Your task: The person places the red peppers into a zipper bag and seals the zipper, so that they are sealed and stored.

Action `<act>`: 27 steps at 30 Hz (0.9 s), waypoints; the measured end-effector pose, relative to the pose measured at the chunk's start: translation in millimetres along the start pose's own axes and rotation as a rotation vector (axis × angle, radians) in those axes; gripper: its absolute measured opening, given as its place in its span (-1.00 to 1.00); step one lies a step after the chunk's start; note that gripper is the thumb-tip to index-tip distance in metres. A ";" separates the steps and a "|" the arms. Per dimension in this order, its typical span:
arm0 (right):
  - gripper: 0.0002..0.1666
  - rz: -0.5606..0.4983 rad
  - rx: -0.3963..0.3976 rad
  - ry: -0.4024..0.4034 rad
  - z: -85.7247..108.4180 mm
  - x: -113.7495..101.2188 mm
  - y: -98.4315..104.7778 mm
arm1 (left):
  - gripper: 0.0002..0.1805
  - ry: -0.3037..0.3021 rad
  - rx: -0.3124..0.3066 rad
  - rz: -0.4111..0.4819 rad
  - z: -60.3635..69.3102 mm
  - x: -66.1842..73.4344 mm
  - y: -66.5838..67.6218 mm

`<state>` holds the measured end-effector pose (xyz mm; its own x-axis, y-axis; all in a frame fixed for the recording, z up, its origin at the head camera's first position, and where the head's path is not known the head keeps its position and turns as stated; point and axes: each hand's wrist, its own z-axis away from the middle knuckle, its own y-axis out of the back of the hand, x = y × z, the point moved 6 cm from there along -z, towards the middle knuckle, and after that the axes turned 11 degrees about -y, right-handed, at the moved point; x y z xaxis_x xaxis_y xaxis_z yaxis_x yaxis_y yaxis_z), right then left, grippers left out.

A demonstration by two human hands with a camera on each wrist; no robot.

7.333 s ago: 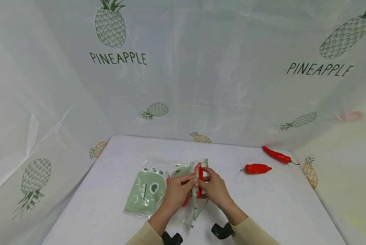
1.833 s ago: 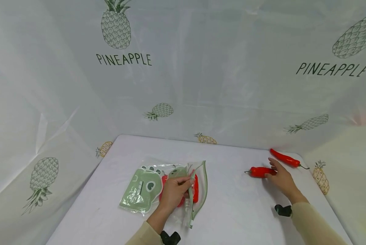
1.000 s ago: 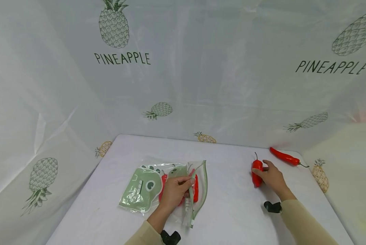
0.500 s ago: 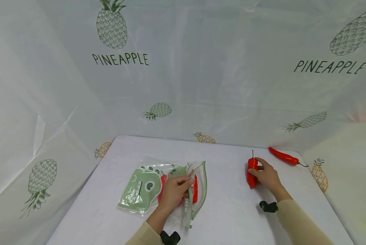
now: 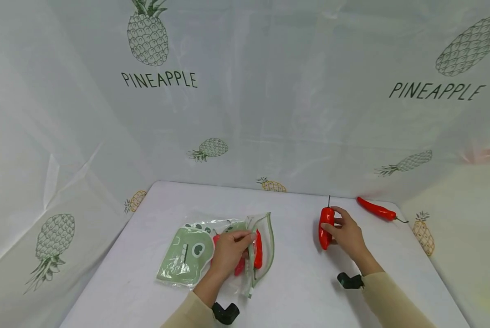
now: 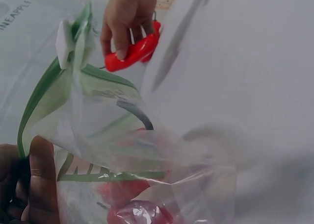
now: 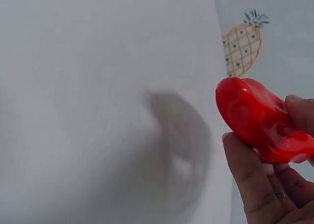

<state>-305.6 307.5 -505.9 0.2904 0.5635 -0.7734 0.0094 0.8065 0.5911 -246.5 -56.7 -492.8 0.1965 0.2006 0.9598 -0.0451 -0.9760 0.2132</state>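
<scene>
In the head view my left hand (image 5: 228, 250) pinches the rim of a clear plastic zip bag (image 5: 269, 255) with green edging. The bag's mouth gapes to the right. Through the plastic show red peppers (image 5: 258, 250); a green cartoon dinosaur print (image 5: 185, 257) lies at the left. A white slider (image 6: 64, 45) sits on the bag's edge in the left wrist view. My right hand (image 5: 349, 234) grips a red chili pepper (image 5: 326, 228) between thumb and fingers, stem pointing away, right of the bag. In the right wrist view, this pepper (image 7: 255, 116) is held above the white surface.
Another red chili pepper (image 5: 378, 209) lies at the table's far right corner. The white table (image 5: 294, 291) is bordered by a pale curtain (image 5: 278, 114) printed with pineapples. Dark wrist-worn devices (image 5: 349, 281) sit at both wrists.
Both hands were at the bag at first. My right hand then reached a pepper on the right, took it, turned it stem-away and brought it left. My left hand stayed at the bag.
</scene>
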 end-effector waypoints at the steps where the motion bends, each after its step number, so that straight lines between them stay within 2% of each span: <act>1: 0.01 -0.007 -0.001 0.005 1.5 -3.0 -1.2 | -0.72 0.003 0.005 0.000 -0.3 0.1 0.4; 21: -0.04 -0.069 -0.024 0.055 25.9 -38.3 -24.1 | -0.72 0.012 0.034 0.016 -5.2 3.3 2.5; 27: -0.06 -0.082 -0.036 0.072 34.0 -47.9 -31.0 | -0.73 0.007 0.044 -0.003 -6.6 4.3 3.1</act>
<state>-287.3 249.4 -479.4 0.2203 0.5061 -0.8338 -0.0047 0.8554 0.5180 -252.3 -58.3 -486.8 0.1899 0.2038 0.9604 -0.0012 -0.9782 0.2078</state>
